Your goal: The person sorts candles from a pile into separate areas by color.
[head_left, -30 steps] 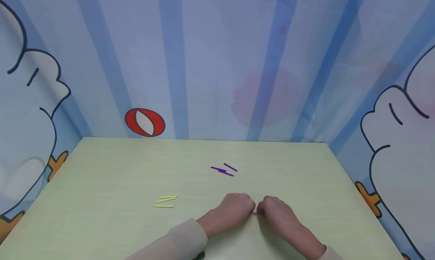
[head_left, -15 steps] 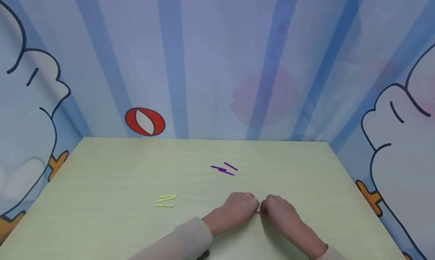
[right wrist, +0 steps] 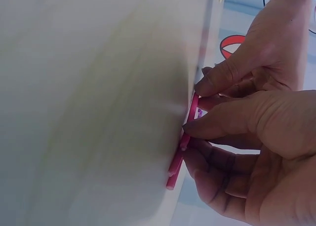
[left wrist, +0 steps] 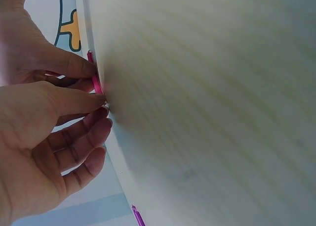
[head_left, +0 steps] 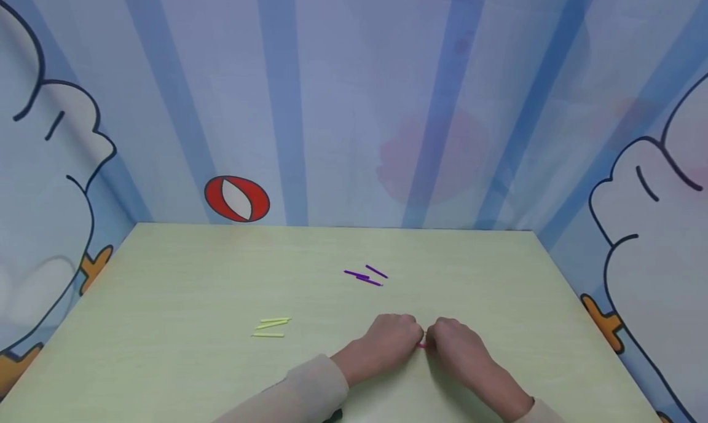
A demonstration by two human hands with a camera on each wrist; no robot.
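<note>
Low over the table, my left hand [head_left: 389,340] pinches one end of a thin pink stick [head_left: 421,345] between thumb and fingers. Close on its right, my right hand [head_left: 459,349] pinches the same stick further along. In the right wrist view the stick [right wrist: 194,106] spans the two hands' fingertips, and more pink sticks [right wrist: 173,174] show just past the right fingertips, close to the tabletop. The left wrist view has a pink stick [left wrist: 97,82] running between both thumbs. Most of the pink sticks are hidden by the hands in the head view.
Several purple sticks [head_left: 365,275] lie beyond the hands on the pale table [head_left: 193,275]. A group of yellow sticks [head_left: 271,326] lies left of them, nearer the front. A blue printed curtain [head_left: 343,103] stands along the table's back edge.
Both hands have shifted slightly to the right with the pink stick between them. The purple and yellow sticks lie as before.
</note>
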